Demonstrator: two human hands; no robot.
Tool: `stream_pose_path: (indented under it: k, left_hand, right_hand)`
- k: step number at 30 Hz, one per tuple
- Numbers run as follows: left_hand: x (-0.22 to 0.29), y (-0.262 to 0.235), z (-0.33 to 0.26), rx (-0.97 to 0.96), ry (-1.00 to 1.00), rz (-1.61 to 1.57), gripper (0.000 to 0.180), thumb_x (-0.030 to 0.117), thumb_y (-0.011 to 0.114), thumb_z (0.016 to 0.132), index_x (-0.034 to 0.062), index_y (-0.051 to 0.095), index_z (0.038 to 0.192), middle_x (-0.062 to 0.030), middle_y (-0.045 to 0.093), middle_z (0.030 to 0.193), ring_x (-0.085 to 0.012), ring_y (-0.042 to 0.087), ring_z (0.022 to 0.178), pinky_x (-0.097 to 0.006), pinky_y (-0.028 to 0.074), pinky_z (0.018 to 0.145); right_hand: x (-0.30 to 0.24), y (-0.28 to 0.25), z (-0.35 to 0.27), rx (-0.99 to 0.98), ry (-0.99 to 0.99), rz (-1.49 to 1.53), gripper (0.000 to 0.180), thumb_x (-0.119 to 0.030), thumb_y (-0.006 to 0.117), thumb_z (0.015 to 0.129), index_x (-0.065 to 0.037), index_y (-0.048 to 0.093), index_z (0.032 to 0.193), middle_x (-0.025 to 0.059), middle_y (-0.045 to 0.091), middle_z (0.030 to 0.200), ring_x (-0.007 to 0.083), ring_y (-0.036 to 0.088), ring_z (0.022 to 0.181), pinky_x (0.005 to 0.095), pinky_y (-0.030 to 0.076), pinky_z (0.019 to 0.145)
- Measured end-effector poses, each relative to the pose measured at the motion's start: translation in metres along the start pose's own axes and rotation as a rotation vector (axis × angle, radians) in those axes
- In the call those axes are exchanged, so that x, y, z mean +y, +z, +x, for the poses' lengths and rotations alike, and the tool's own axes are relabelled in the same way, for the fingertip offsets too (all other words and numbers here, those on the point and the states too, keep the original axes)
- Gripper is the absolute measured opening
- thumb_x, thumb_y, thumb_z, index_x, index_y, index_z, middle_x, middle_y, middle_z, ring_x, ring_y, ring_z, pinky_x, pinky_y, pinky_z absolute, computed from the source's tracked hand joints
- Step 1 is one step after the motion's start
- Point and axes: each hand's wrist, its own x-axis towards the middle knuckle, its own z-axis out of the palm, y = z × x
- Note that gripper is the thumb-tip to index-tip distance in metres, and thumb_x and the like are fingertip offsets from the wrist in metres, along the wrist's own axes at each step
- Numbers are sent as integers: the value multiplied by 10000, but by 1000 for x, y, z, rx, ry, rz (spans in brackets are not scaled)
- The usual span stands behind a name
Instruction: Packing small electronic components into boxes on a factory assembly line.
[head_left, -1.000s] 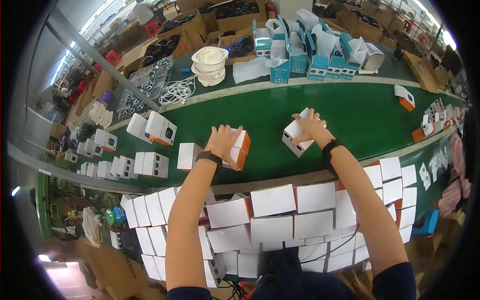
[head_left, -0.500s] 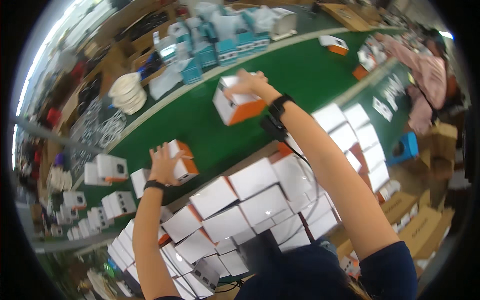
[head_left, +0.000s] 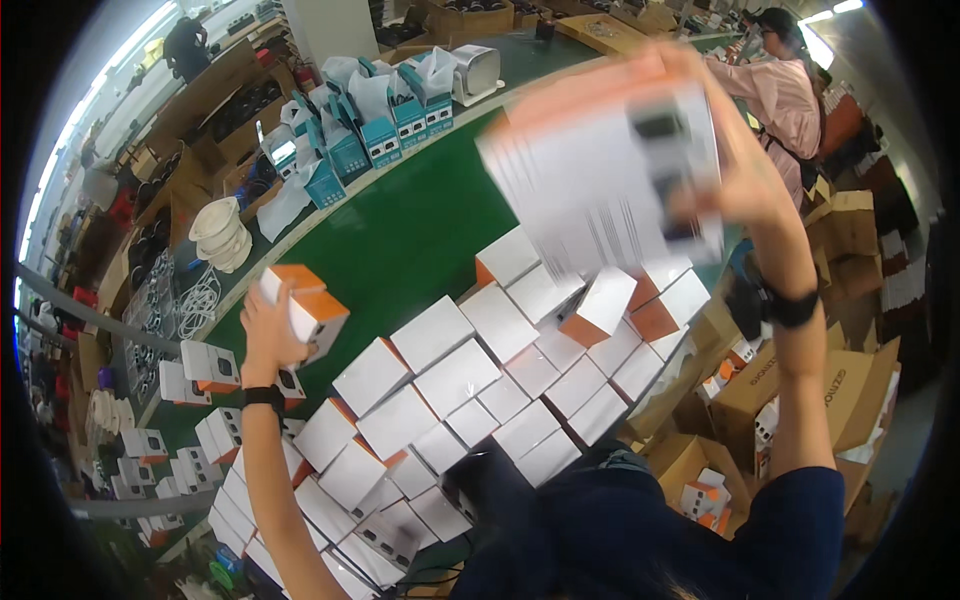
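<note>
My right hand (head_left: 745, 185) grips a white-and-orange carton (head_left: 590, 190) raised close to the camera, blurred by motion. Dark device pictures and lines of print show on its side. Lower on the left, my left hand (head_left: 265, 335) is closed round a second white-and-orange box (head_left: 318, 318), tilted over the edge of the green work surface (head_left: 400, 210). Rows of packed white boxes (head_left: 455, 375) with orange sides spread between my forearms, in front of my body. The raised carton hides part of the far right of the green surface.
Teal boxes (head_left: 380, 140) with plastic bags stand along the far edge, beside a white spool (head_left: 220, 235) and coiled white cables (head_left: 195, 305). More white boxes (head_left: 215, 430) stand at left. Open brown cartons (head_left: 690, 455) sit at lower right. A person in pink (head_left: 780, 100) works at far right.
My right hand has lifted its box off the green surface, up and rightward toward the camera. My left hand has moved up and left with its box. The view has shifted.
</note>
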Motion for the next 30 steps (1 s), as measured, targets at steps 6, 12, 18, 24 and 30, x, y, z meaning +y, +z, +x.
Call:
stream_pose_path:
  k: [6, 12, 18, 24, 30]
  left_hand:
    - [45, -123, -31, 327, 92, 22, 917, 203, 754, 417, 216, 389, 1259, -305, 290, 1288, -480, 318, 1198, -539, 307, 953]
    - [112, -199, -93, 413, 289, 17, 900, 249, 735, 373, 225, 444, 1225, -340, 292, 1305, -501, 318, 1208, -527, 288, 970]
    - [173, -208, -160, 346, 426, -63, 868, 285, 760, 357, 231, 511, 1187, -353, 321, 1267, -508, 349, 1168, -536, 294, 956]
    - [228, -206, -189, 25, 459, -88, 824, 276, 770, 356, 240, 568, 1154, -318, 334, 1232, -478, 341, 1154, -544, 291, 940]
    - [263, -174, -176, -58, 538, -114, 840, 292, 759, 416, 262, 523, 1222, -307, 337, 1228, -480, 338, 1154, -562, 292, 966]
  right_hand:
    - [-36, 28, -119, -860, 173, -537, 949, -418, 766, 448, -63, 449, 1269, 261, 435, 1174, 418, 402, 1071, 504, 355, 892]
    - [48, 82, -180, -1172, -271, -655, 878, -434, 815, 439, -184, 524, 1229, 289, 342, 1247, 419, 343, 1196, 484, 336, 884]
    - [88, 66, -165, -1154, -396, -755, 857, -370, 833, 465, -248, 513, 1252, 246, 308, 1335, 391, 323, 1242, 476, 325, 923]
    - [93, 48, -175, -1077, -310, -842, 867, -397, 846, 434, -255, 548, 1236, 236, 335, 1350, 388, 316, 1271, 511, 308, 974]
    - [85, 39, -188, -945, -250, -872, 916, -401, 825, 491, -279, 467, 1325, 233, 265, 1425, 387, 241, 1333, 563, 228, 1037]
